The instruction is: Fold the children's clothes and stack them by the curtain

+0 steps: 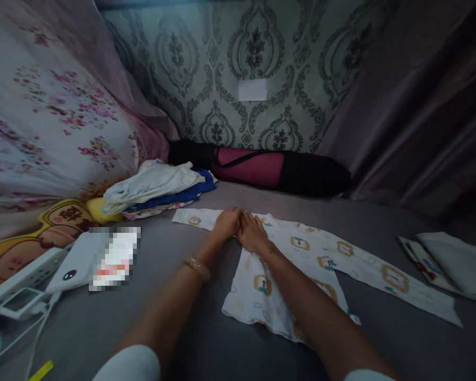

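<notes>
A small white long-sleeved shirt [301, 243] with tan and green prints lies spread on the grey sheet, one sleeve stretching to the right and the other to the left. Near the left shoulder, my left hand [228, 222] is on the cloth with its fingers bent; what they hold, if anything, is hidden. Touching it on the right, my right hand [254, 232] rests palm down on the shirt with its fingers stretched out. The shirt's lower edge runs beneath my right forearm.
Folded clothes [154, 185] are piled at the back left, beside a long black and maroon bag [249, 166]. Left are a yellow cushion [27, 243], power strip [27, 278], white power bank [77, 262] and cables. Papers [456, 262] lie at right.
</notes>
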Demonstrator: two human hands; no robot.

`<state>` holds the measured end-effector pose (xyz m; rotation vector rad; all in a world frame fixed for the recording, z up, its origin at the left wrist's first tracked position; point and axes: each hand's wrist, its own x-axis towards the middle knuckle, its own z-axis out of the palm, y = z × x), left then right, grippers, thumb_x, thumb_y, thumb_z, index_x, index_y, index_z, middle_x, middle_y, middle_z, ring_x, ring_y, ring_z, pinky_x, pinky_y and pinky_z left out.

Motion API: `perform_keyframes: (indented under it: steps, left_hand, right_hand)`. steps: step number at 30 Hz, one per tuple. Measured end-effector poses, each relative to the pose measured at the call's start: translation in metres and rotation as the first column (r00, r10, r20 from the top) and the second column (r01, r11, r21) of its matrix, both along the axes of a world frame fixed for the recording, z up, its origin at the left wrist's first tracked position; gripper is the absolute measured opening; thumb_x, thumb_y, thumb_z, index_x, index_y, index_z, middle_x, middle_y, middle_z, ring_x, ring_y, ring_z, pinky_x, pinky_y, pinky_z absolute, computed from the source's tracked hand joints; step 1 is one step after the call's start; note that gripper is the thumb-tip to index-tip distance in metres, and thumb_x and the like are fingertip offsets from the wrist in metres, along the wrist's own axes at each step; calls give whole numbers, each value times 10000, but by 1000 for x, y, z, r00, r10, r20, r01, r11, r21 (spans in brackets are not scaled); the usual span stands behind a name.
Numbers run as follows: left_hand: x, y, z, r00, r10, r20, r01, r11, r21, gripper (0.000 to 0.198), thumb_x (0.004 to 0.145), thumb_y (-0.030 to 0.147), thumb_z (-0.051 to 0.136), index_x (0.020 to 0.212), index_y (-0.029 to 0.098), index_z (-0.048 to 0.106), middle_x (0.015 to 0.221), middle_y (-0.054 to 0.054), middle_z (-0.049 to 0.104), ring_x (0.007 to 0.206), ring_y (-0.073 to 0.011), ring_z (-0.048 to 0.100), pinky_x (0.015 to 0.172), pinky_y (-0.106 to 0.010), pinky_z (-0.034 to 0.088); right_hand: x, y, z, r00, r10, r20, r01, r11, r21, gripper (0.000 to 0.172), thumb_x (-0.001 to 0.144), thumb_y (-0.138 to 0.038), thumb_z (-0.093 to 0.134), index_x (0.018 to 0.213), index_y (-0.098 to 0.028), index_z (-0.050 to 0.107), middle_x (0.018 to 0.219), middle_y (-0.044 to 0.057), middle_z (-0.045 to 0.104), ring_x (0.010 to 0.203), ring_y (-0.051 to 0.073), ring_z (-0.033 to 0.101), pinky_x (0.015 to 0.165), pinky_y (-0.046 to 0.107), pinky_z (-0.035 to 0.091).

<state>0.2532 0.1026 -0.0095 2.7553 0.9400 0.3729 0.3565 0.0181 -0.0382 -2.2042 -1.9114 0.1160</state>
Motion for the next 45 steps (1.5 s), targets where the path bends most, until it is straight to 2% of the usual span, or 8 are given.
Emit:
perform_keyframes:
  steps: [6, 13, 20, 24, 29, 35, 40, 45]
  left_hand:
    - [-14, 3, -30, 1000, -18, -9, 18, 999, -30, 422, 956, 261, 345, 1355, 202, 470, 1453, -139, 449, 1359, -251, 383, 1084, -424, 302]
    - [-66, 23, -28, 975, 204, -93, -209, 977, -50, 629, 919, 567, 316, 1430, 210, 401, 1511, -115, 371, 1427, -290, 255, 1150, -459, 195]
    - [-113, 44, -18, 928, 359, -98, -367, 927, -74, 498, 961, 391, 267, 1415, 242, 406, 1486, -73, 422, 1416, -264, 282, 1125, -526, 226]
    - [-116, 47, -17, 927, 359, -106, -366, 929, -54, 489, 970, 393, 275, 1422, 245, 385, 1501, -78, 399, 1421, -246, 274, 1127, -510, 223]
    - [-120, 55, -18, 924, 317, -213, -341, 936, -84, 528, 958, 388, 354, 1408, 114, 386, 1528, -167, 314, 1421, -286, 265, 1119, -558, 203]
    - [-122, 50, -26, 921, 335, -199, -334, 942, 41, 501, 966, 342, 227, 1390, 134, 393, 1523, -157, 332, 1429, -253, 246, 1131, -544, 187]
    - [-123, 39, -29, 924, 378, -55, -356, 904, 237, 524, 937, 472, 176, 1349, 261, 421, 1448, -74, 447, 1360, -275, 367, 1108, -466, 295]
    - [-128, 52, -23, 941, 313, -127, -298, 946, 124, 476, 888, 445, 205, 1265, 351, 481, 1163, -50, 644, 1211, -326, 521, 1037, -499, 370]
  right_hand:
    - [1, 2, -4, 999, -7, 35, 6, 1000, 23, 599, 953, -323, 252, 1480, -43, 297, 1553, 118, 261, 1439, 222, 196, 1166, 404, 99]
    - [3, 3, -5, 1000, -6, 29, 6, 1000, 7, 603, 943, -338, 255, 1487, -83, 306, 1555, 104, 257, 1442, 212, 197, 1167, 400, 112]
    - [6, 4, -10, 1000, -3, -5, 4, 999, 44, 600, 939, -378, 276, 1515, -211, 261, 1551, 52, 278, 1437, 197, 217, 1166, 410, 128]
    - [4, 4, -8, 1000, -11, 15, 10, 999, 39, 590, 944, -370, 271, 1502, -181, 294, 1551, 64, 276, 1435, 190, 222, 1167, 395, 136]
    - [0, 1, -3, 1000, -18, 19, 18, 999, 33, 609, 944, -336, 244, 1475, -45, 317, 1548, 113, 272, 1436, 212, 215, 1172, 399, 124]
    - [-3, -4, -2, 999, -48, 15, 47, 996, 75, 586, 943, -354, 254, 1467, -113, 356, 1535, 61, 318, 1423, 175, 249, 1168, 338, 127]
    - [2, -14, 20, 995, -51, -91, 62, 990, 127, 578, 953, -437, 211, 1473, -230, 355, 1514, -13, 361, 1397, 117, 301, 1118, 238, 195]
    - [31, -50, 54, 962, -213, -169, 243, 954, 178, 544, 961, -479, 242, 1387, -251, 491, 1354, 1, 571, 1299, 170, 465, 1106, 317, 275]
